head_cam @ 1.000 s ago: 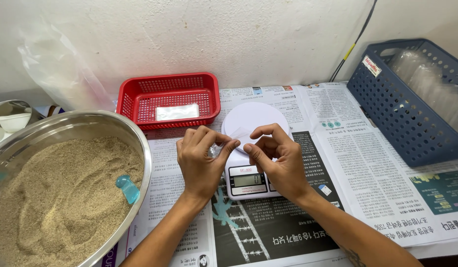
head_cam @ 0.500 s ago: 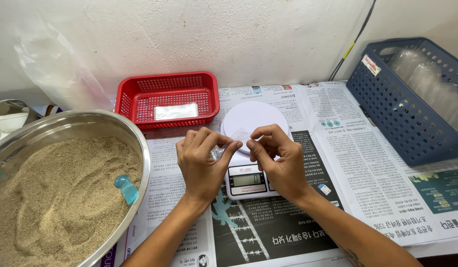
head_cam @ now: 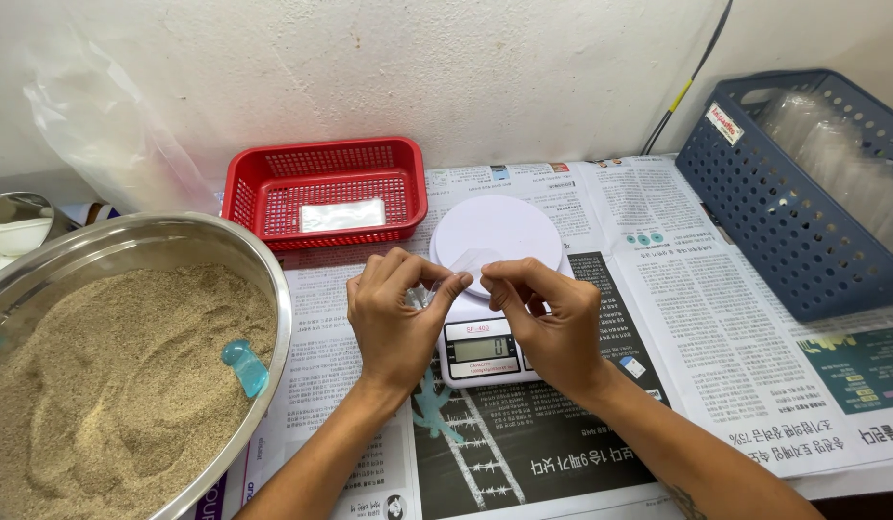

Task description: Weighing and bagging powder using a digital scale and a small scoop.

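Observation:
My left hand and my right hand meet over a white kitchen scale that stands on newspaper. Between the fingertips of both hands I pinch a small clear plastic bag, held just above the scale's round platform. The scale's display shows below my thumbs. To the left stands a large steel bowl full of light brown grain, with a small blue scoop lying in it.
A red plastic basket with a clear bag in it stands behind the scale by the wall. A blue basket with clear plastic items is at the right. Newspaper covers the table. A crumpled clear bag leans against the wall.
My hands stay over the scale; the fingers have shifted slightly on the small clear bag. Nothing else has moved.

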